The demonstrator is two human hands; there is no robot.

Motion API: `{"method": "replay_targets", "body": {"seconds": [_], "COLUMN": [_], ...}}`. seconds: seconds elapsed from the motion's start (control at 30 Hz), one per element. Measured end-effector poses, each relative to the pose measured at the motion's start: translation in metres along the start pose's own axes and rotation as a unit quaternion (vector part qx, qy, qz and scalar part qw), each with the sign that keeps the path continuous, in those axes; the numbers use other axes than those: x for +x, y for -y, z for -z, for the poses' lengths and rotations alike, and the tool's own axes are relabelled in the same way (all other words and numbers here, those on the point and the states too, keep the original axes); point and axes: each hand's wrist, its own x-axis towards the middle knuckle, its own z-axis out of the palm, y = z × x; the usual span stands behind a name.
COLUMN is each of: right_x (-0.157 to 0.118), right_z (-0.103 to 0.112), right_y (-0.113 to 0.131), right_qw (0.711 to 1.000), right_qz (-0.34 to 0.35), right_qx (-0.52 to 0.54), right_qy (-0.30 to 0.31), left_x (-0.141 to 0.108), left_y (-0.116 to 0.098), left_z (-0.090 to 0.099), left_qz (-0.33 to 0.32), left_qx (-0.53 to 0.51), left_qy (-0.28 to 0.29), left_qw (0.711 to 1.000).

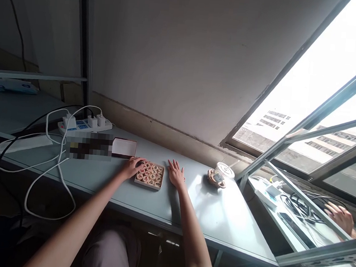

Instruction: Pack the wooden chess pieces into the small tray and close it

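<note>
A shallow square box (148, 186) of round xiangqi pieces (150, 173), marked in red and black, rests on the grey table (189, 217). My left hand (132, 168) is at the box's upper left corner, fingers stretched over its edge and near the pieces. Flat on the table, just right of the box, lies my right hand (176, 175) with its fingers spread and nothing held. Behind my left hand is an open, shallow box lid (124, 147) with a dark red rim.
A power strip (81, 128) with white cables (59, 169) occupies the left side. A lidded plastic cup (224, 170) stands by a brown object (216, 179) at the right. Beyond the metal frame (276, 151), another person's hand (340, 216) is over cables.
</note>
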Motion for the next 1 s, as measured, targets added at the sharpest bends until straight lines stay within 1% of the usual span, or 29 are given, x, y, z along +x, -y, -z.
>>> {"method": "replay_targets", "body": {"seconds": [0.1,0.3,0.4,0.47,0.5,0.57,0.63,0.67,0.73,0.8,0.83,0.9,1.0], "right_x": [-0.001,-0.013,-0.019,-0.022,-0.022,-0.022,-0.020,-0.017,-0.012,-0.004,-0.001,0.004,0.007], "right_z": [0.005,0.009,0.009,0.011,0.014,0.022,0.031,0.036,0.042,0.045,0.044,0.042,0.036], "right_y": [-0.025,-0.074,-0.088,-0.088,-0.084,-0.066,-0.038,-0.022,0.014,0.045,0.057,0.074,0.081], "right_qw": [1.000,0.996,0.993,0.990,0.990,0.991,0.988,0.987,0.988,0.980,0.975,0.970,0.972], "right_qz": [-0.008,-0.085,-0.121,-0.138,-0.139,-0.111,-0.047,-0.010,0.089,0.185,0.214,0.239,0.229], "right_qx": [0.021,0.012,0.003,-0.015,-0.028,-0.060,-0.084,-0.084,-0.056,-0.015,-0.007,-0.001,0.012], "right_qy": [0.010,-0.004,0.000,0.007,0.000,-0.047,-0.117,-0.133,-0.116,-0.073,-0.055,-0.040,-0.056], "left_x": [0.000,-0.002,-0.002,-0.002,-0.002,-0.002,-0.002,-0.002,-0.002,-0.001,-0.001,-0.001,0.000], "left_y": [-0.002,-0.003,-0.002,-0.002,-0.002,-0.002,-0.001,-0.002,-0.002,-0.002,-0.002,-0.002,-0.002], "left_z": [0.001,0.003,0.003,0.002,0.002,0.002,0.002,0.002,0.002,0.003,0.003,0.003,0.004], "left_qz": [0.008,0.019,0.019,0.017,0.015,0.011,0.009,0.008,0.007,0.004,0.002,0.000,0.002], "left_qx": [0.000,0.000,0.004,0.006,0.007,0.007,0.003,0.001,0.002,0.008,0.011,0.015,0.015], "left_qy": [0.000,0.015,0.017,0.013,0.011,0.007,0.007,0.008,0.008,0.007,0.007,0.008,0.013], "left_qw": [1.000,1.000,1.000,1.000,1.000,1.000,1.000,1.000,1.000,1.000,1.000,1.000,1.000]}}
